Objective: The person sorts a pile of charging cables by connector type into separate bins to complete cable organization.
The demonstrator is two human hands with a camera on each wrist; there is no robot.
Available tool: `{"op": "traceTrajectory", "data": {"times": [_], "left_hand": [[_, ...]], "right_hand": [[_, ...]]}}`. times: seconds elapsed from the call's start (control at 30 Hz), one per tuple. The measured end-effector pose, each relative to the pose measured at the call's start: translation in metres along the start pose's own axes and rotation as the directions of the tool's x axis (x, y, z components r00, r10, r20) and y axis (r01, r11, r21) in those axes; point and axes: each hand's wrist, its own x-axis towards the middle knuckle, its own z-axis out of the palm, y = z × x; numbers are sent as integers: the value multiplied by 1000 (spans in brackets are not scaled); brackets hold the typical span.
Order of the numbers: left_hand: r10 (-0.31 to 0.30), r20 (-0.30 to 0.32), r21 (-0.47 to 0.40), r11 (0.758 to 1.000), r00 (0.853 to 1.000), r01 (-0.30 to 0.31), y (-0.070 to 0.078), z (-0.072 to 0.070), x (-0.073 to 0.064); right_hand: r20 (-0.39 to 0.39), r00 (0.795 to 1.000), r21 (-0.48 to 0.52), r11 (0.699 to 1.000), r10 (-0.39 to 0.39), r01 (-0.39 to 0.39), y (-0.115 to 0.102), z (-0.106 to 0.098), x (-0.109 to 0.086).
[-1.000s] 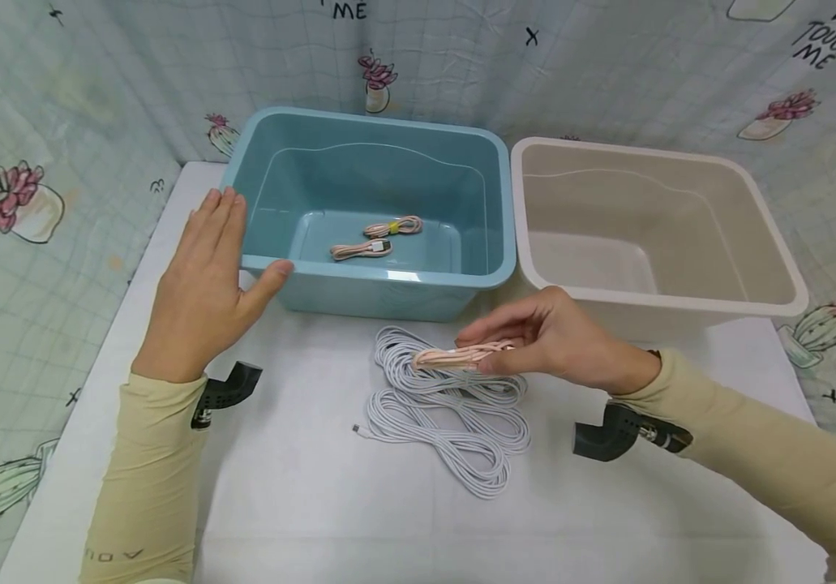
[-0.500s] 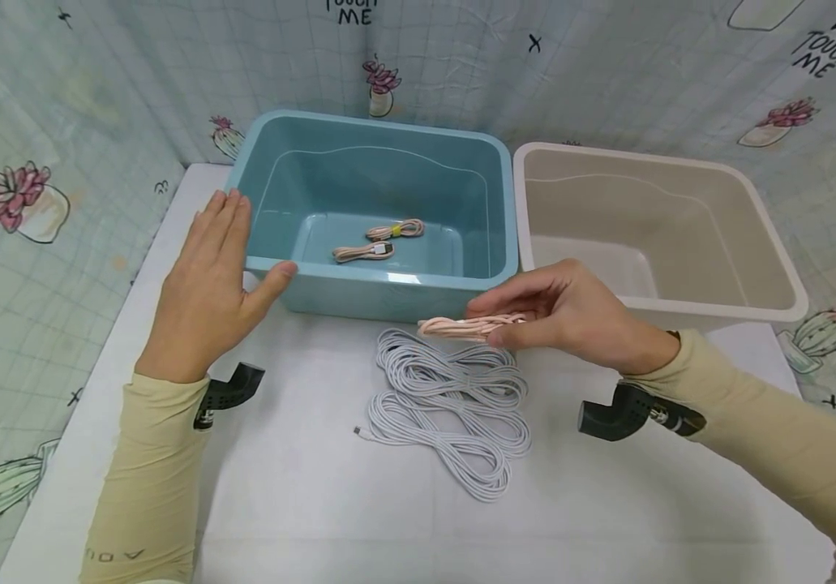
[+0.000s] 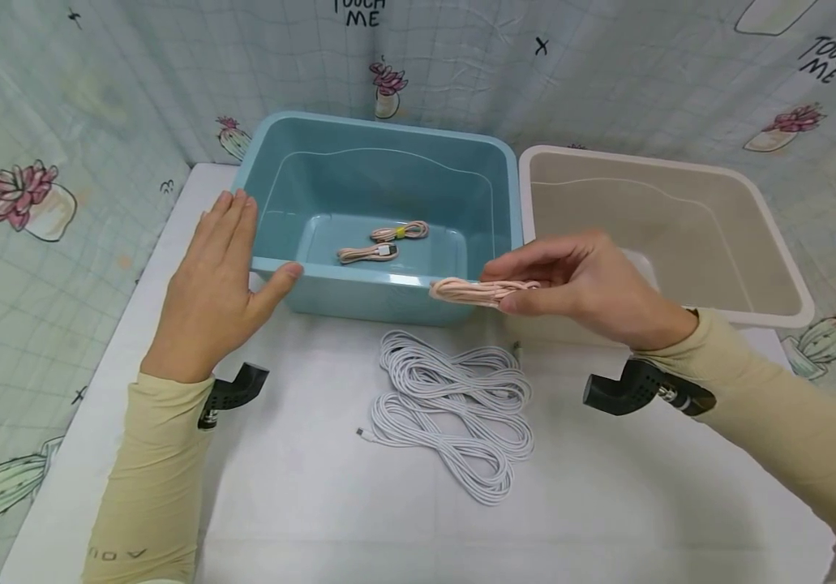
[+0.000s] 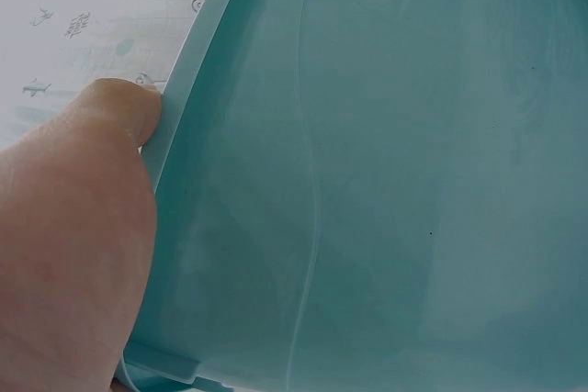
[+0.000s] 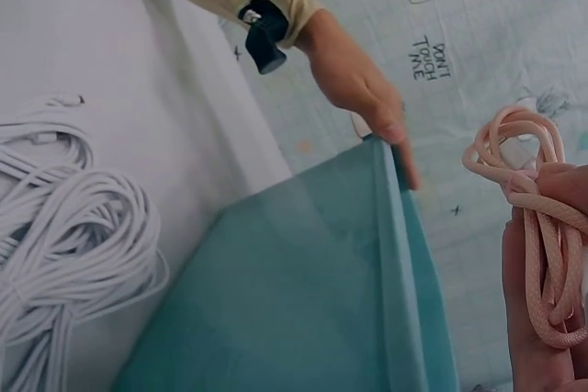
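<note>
My right hand (image 3: 578,280) pinches a coiled pink cable (image 3: 472,292) between thumb and fingers, level with the front rim of the blue bin (image 3: 359,280). The same pink cable (image 5: 551,227) shows its braided loops in the right wrist view. Flat and with straight fingers, my left hand (image 3: 206,284) rests on the left front corner of that bin. Two more bundled pink cables lie on the bin's floor: one bundle (image 3: 400,232) has a yellow tie, the other bundle (image 3: 366,254) a white plug. On the table, white cables (image 3: 454,405) lie in loose coils in front of the bins.
A beige bin (image 3: 724,251) stands against the blue one on the right, partly behind my right hand. A white cloth (image 3: 301,495) covers the table. Patterned curtains (image 3: 461,65) hang close behind the bins and at both sides.
My right hand has lifted the pink cable off the white coils and carried it up and slightly right to the blue bin's front rim. My left hand has stayed on the corner.
</note>
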Motion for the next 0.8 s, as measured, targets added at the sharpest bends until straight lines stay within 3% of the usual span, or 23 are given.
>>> {"op": "traceTrajectory", "data": {"times": [0.37,0.8], "left_hand": [[5,-5,-1,1000,1000,-5,-1,2,0],[12,-2,-2,1000,1000,-12,-2,2,0]], "right_hand": [[-59,996,39,997,-65,67,-15,-6,16],[-67,996,91,994,-55,61,-15,-6,46]]}}
